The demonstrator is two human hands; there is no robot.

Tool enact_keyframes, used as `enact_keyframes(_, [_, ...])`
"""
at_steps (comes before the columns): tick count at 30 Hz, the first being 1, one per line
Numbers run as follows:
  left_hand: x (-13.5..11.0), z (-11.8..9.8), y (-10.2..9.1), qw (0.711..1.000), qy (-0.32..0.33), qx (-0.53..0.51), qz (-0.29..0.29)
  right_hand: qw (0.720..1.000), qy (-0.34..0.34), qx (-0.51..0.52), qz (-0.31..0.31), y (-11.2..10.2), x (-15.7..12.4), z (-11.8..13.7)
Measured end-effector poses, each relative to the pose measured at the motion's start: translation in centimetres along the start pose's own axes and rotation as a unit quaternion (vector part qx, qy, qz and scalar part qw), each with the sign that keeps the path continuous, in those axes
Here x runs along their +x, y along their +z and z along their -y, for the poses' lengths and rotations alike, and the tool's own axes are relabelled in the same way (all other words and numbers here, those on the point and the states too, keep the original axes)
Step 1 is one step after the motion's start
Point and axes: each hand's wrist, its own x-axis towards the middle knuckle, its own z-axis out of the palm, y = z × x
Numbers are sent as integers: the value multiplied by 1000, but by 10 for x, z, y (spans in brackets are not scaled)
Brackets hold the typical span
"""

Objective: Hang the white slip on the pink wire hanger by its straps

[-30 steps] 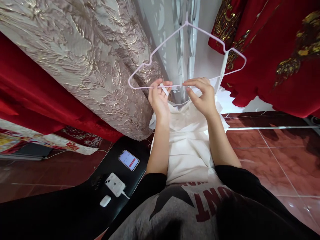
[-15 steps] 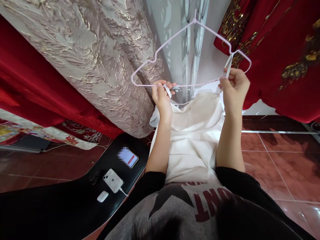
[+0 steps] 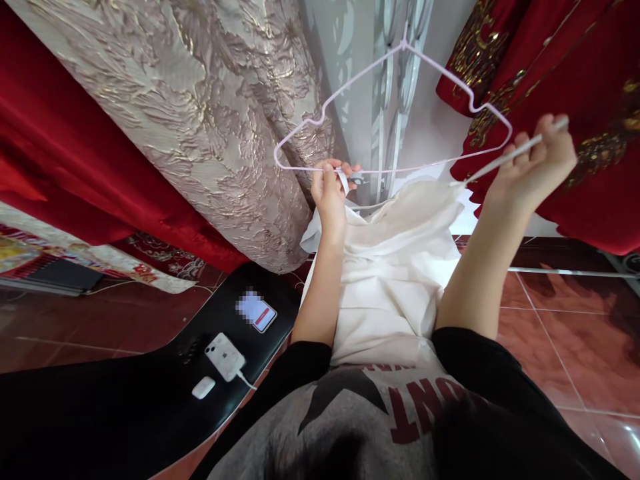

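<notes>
Head cam, faces fwd/down, close above left hand (image 3: 330,193).

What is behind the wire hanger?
Behind the hanger, a grey wall with shiny oval trim, gold-patterned cloth at its left end, a red robe at its right. The left hand and white dress hide the wall lower down.

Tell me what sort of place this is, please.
Probably a dress or costume shop, or a tailor's room: red gold-embroidered garments hang on the right, a pale brocade cloth on the left, and a white garment is held at a wire hanger.
</notes>
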Motion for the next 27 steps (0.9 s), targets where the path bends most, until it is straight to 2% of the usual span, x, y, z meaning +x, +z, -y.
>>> enact_keyframes(2, [-2,0,2,1000,-9,12,-6,997,-35,-7,-63,-5,-12,-17])
enact_keyframes(3, [-3,1,3,1000,-14,16,-6,997,-61,-18,-53,-4,-21,-23])
enact_keyframes(4, [-5,2,5,1000,-18,18,-3,995,-95,-37,-11,-2,-32,-28])
enact_keyframes(5, [-7,2,7,1000,-23,19,1,987,-137,-66,56,3,-43,-32])
enact_keyframes(7, [-10,4,11,999,-28,20,8,947,-205,-141,202,15,-63,-39])
enact_keyframes(8, [-11,5,11,999,-28,18,8,926,-223,-176,248,22,-71,-41])
enact_keyframes(9, [-12,5,10,1000,-28,13,5,913,-230,-202,269,27,-78,-44])
enact_keyframes(12, [-8,4,-3,999,-30,-13,-26,912,-242,-227,242,35,-87,-50])
enact_keyframes(14, [0,0,-22,997,-14,-28,-72,920,-248,-218,213,34,-87,-51])
enact_keyframes(17, [17,-10,-53,989,35,-39,-138,922,-247,-214,209,29,-81,-50])
enact_keyframes(19, [27,-20,-68,991,65,-13,-116,921,-239,-214,220,27,-78,-50])
enact_keyframes(21, [36,-30,-77,990,122,36,-62,922,-229,-213,229,27,-77,-51])
enact_keyframes(24, [48,-45,-78,974,199,102,37,924,-220,-206,234,27,-78,-53])
enact_keyframes(27, [57,-57,-70,948,240,154,141,927,-217,-195,235,28,-82,-49])
